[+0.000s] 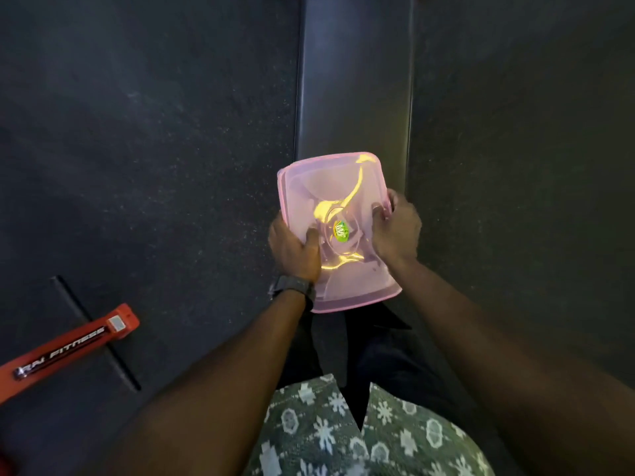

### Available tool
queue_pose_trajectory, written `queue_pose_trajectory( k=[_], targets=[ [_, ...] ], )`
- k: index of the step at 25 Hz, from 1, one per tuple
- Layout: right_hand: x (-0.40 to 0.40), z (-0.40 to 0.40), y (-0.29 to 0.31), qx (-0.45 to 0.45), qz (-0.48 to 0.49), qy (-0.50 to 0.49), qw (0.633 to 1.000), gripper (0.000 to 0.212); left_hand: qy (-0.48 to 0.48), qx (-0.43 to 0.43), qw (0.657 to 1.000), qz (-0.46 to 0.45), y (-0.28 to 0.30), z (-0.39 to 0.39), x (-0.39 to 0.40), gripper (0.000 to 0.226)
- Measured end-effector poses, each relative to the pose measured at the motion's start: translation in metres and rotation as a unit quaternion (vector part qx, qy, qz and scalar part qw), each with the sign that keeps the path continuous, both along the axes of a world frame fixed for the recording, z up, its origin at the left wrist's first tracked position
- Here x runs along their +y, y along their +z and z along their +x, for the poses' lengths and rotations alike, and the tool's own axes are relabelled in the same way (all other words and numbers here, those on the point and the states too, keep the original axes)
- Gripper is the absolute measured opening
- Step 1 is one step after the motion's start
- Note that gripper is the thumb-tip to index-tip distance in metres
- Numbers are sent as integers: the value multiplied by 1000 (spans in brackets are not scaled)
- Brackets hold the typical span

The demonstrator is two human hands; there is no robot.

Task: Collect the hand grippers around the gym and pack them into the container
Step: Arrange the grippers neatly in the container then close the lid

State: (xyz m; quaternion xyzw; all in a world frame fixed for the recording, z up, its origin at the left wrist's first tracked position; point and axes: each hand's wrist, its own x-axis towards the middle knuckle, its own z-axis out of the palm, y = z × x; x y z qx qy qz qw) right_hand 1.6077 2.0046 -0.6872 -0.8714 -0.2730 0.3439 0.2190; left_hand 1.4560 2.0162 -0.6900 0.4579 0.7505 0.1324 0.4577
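Head view is showing only blurry yellow shapes through the pink container [338, 231]'s lid. You are gripping its sides with both hands, left [293, 250] and right [397, 230], over the counter [354, 80], its long axis pointing away from you.

I read "FITNESS" in white capitals on the red frame bar [68, 345] at lower left; the letters ahead of it look like "RAI" or "AI", and the first part is cut off, so I can't tell the full brand. The lettering runs along a black strip on that bar. A small grey plate [118, 323] sits near the bar's end, with nothing legible on it. On the pink container lid [343, 187] I see a round green and yellow sticker [342, 230] with white lettering, maybe "MF" or "MK", too blurred to be sure. Nothing else readable.
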Motion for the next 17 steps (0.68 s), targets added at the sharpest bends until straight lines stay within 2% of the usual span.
queue_pose_trajectory(
  k=[2,4,10,13,17],
  targets=[
    [2,0,-4,-40,-17,-7,999,40,-6,-40,999,-21,-13,-1,1,83],
    [5,3,-8,-47,-30,-12,998,40,-23,-48,998,-20,-21,-4,8,84],
    [11,5,-26,-45,-21,-10,999,39,-44,-46,998,-15,-33,-7,27,58],
    [9,8,-24,-51,-16,9,999,39,-48,-41,998,-6,-37,-7,24,55],
    [-3,18,-27,-45,-3,66,997,44,-69,-44,997,12,-45,-15,7,80]
  ],
)
